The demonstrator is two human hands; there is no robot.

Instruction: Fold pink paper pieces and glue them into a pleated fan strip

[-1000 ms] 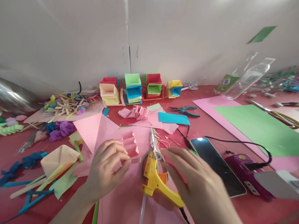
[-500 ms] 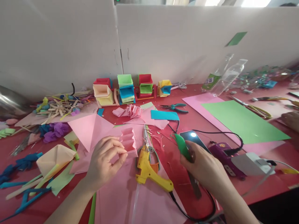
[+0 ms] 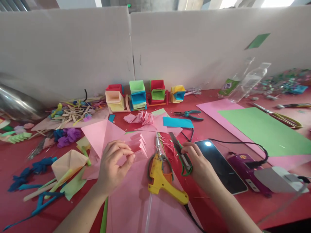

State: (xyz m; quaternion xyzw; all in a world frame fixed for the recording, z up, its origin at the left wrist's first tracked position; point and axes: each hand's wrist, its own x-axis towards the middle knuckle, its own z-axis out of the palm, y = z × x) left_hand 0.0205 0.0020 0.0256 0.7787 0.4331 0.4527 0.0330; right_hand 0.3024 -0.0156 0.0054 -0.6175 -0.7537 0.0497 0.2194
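My left hand point(image 3: 118, 161) pinches the edge of a pleated strip of pink paper point(image 3: 139, 147), its folds standing out to the right. In my right hand point(image 3: 198, 160) is a green utility knife point(image 3: 186, 161), its blade pointing up and to the left. Between the two hands lies a yellow hot glue gun point(image 3: 161, 183), nozzle away from me, on top of scissors and pink paper sheets point(image 3: 126, 204). Just right of my right hand is a smartphone point(image 3: 222, 168) with a lit spot on its screen.
Folded paper boxes point(image 3: 138, 94) stand along the white partition point(image 3: 194, 48). Pliers point(image 3: 188, 114) and a blue paper strip point(image 3: 178, 122) lie ahead. A purple power strip point(image 3: 247, 173) with cables sits at right, near green paper point(image 3: 267, 131). Craft scraps and sticks point(image 3: 70, 113) cover the left.
My right hand has turned the utility knife round, so the blade now points away from me instead of toward me. The pleated paper is tilted a little. The view has shifted left.
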